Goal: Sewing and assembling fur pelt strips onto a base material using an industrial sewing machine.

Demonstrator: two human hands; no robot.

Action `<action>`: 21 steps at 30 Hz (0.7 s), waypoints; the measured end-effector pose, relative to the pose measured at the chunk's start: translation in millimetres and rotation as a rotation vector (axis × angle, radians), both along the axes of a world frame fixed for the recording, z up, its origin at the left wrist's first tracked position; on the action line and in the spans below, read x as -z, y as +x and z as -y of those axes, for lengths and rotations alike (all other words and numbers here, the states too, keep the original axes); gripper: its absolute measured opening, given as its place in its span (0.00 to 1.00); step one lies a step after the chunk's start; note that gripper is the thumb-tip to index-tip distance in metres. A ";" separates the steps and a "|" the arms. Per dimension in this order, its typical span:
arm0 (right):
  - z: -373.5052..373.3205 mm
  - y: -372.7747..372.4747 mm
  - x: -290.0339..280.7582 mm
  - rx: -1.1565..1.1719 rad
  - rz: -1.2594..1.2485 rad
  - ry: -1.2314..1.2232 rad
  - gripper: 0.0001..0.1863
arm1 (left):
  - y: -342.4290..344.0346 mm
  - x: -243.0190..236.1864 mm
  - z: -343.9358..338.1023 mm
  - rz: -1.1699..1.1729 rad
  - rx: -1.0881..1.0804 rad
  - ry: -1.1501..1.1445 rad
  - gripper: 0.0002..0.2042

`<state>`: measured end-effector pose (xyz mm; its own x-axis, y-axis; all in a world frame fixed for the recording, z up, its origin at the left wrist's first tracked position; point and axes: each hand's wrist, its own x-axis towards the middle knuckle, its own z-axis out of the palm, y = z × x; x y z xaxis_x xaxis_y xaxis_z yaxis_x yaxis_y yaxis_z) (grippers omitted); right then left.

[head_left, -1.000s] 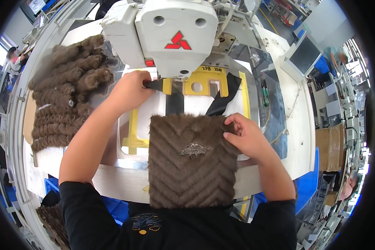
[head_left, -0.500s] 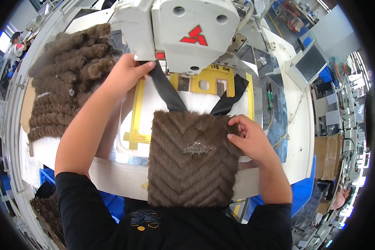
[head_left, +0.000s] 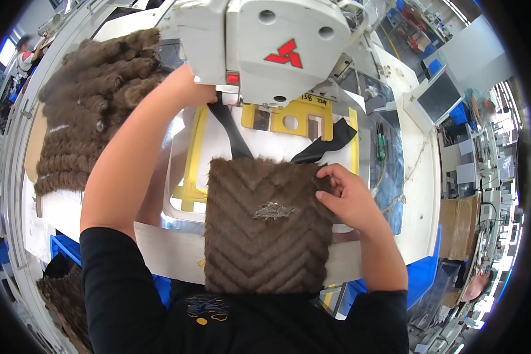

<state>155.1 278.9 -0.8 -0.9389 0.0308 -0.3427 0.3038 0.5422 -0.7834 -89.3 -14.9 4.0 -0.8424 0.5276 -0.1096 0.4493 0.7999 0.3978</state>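
My left hand (head_left: pixel 194 85) reaches up beside the white sewing machine head (head_left: pixel 289 41), its fingers partly hidden there, holding a black strap (head_left: pixel 231 131) that runs down to a brown chevron-ribbed fur panel (head_left: pixel 262 248) with a shiny silver patch (head_left: pixel 272 210). The thumb and fingers of my right hand (head_left: pixel 339 192) grip that panel at its upper right edge. A second black strap (head_left: pixel 330 144) extends from the panel's top toward the right, under a yellow template (head_left: pixel 312 118) on the machine bed.
Fluffy brown fur pieces (head_left: pixel 94 106) lie piled at left. At right sit green-handled tools (head_left: pixel 380 141), a small screen (head_left: pixel 439 97) and a cardboard box (head_left: pixel 459 227). Blue bins (head_left: pixel 425 271) are below the table. Another person (head_left: pixel 23 56) works in the far left background.
My left hand has moved upward, lifting the left strap from across the template to the machine head's side. My right hand stays on the panel. The view has shifted slightly.
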 end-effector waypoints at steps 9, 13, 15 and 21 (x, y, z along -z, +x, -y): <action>-5.9 1.1 6.3 0.003 -0.033 0.020 0.16 | -26.5 73.0 -13.4 -0.541 0.009 0.518 0.14; -12.9 10.1 3.8 0.065 -0.041 0.117 0.17 | 12.2 47.0 -0.7 -0.229 -0.273 0.441 0.13; -15.5 11.0 1.6 0.071 -0.055 0.130 0.18 | 49.4 23.8 10.5 -0.188 -0.303 0.388 0.15; -52.2 -37.2 12.7 0.286 -0.220 0.289 0.24 | 139.9 -17.3 6.4 0.175 -0.089 -0.054 0.23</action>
<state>117.9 331.1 -13.5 -0.9281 0.3647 -0.0755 0.3168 0.6665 -0.6749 50.6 -21.2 21.3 -0.8510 0.4415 -0.2843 0.3037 0.8555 0.4194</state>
